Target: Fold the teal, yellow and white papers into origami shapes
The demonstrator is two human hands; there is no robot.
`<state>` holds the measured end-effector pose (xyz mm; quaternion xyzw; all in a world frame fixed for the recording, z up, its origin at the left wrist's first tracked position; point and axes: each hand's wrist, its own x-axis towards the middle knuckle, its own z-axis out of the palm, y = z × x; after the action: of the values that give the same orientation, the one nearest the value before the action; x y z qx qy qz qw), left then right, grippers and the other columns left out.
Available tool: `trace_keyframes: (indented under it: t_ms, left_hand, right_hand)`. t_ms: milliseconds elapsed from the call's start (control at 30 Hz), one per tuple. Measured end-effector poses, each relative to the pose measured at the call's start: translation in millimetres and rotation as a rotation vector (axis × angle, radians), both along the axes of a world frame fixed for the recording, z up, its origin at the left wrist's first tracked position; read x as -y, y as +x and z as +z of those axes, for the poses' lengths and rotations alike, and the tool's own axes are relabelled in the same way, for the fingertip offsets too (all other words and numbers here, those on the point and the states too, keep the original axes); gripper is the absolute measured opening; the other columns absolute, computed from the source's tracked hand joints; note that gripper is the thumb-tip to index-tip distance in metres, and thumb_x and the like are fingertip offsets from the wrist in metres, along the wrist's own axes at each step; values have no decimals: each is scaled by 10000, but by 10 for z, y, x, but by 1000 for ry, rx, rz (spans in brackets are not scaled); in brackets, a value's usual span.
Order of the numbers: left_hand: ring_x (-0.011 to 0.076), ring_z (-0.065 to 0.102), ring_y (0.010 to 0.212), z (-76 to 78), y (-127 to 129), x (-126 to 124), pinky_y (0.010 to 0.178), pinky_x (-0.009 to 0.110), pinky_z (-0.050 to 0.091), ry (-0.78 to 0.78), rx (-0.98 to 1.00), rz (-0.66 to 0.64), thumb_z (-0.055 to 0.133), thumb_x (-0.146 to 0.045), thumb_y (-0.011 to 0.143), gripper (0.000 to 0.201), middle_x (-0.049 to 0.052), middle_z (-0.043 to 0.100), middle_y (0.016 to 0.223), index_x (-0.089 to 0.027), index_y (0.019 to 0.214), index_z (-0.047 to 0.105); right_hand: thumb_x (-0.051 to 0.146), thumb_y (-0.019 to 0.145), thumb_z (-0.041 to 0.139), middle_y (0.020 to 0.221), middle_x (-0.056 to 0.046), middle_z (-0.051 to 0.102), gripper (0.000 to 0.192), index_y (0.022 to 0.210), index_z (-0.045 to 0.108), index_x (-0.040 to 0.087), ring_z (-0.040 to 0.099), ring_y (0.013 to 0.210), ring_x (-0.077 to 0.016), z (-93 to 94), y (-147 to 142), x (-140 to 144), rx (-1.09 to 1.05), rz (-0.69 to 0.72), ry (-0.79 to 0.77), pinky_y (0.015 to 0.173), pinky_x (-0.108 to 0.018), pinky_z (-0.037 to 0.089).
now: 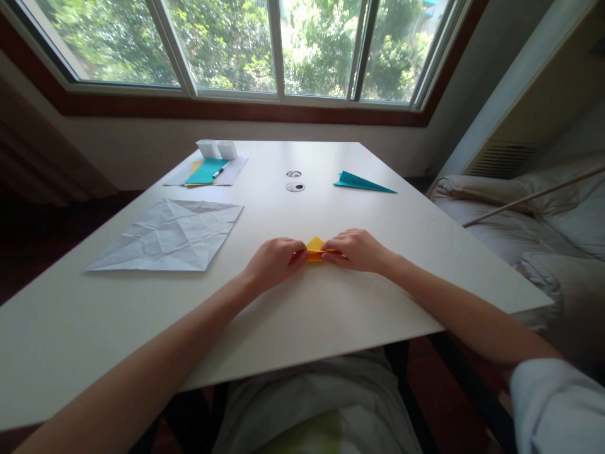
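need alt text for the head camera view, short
Both hands, left hand and right hand, pinch a small yellow folded paper on a white table. A creased white sheet lies left, a teal folded paper farther back.

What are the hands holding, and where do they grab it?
Both hands pinch a small folded yellow paper on the white table. The left hand has its grip on the paper's left end, the right hand on its right end.

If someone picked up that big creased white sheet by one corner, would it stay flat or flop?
The white sheet would probably flop: it looks thin and lies flat on the table. Its many creases suggest it would bend along them. Likely very light, sliding easily if pushed.
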<state>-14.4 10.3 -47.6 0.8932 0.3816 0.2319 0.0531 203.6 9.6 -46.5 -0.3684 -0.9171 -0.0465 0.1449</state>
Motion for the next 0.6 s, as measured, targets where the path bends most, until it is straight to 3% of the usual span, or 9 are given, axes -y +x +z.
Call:
trace_keyframes:
  t_ms: [200,300,400,500,600]
  left_hand:
    - [144,549,650,0,21,30,566,231,389,71,-43,44,466,-256,837,190,11,620,673,-197,765,631]
    - [195,540,864,46,42,61,656,276,438,204,103,136,500,-303,822,163,53,621,891,-199,908,591]
    - [197,516,862,106,63,105,703,307,452,291,317,238,532,-318,790,158,64,571,909,-185,876,541]
    - [134,499,647,123,95,150,604,260,438,141,458,227,532,-283,787,128,-1,529,683,-186,708,505]
    - [90,466,492,82,153,177,473,219,400,-231,621,181,551,-302,783,170,-38,497,559,-169,682,521]
  right_hand:
    - [324,886,449,709,-38,675,268,774,657,197,589,688,-156,19,-44,10,27,-6,47,641,-263,364]
    - [294,889,438,694,-35,663,265,774,655,194,576,669,-149,35,-47,11,-1,-38,38,615,-255,353]
    - [276,887,444,725,-34,666,241,812,656,191,577,666,-143,44,-44,5,-94,-111,24,614,-247,355]
    - [277,888,449,736,-34,666,232,833,656,189,574,651,-134,47,-46,-2,-221,-189,20,623,-240,365]
    - [282,887,452,703,-25,659,237,821,658,187,561,615,-126,49,-59,-1,-307,-231,28,605,-234,369]
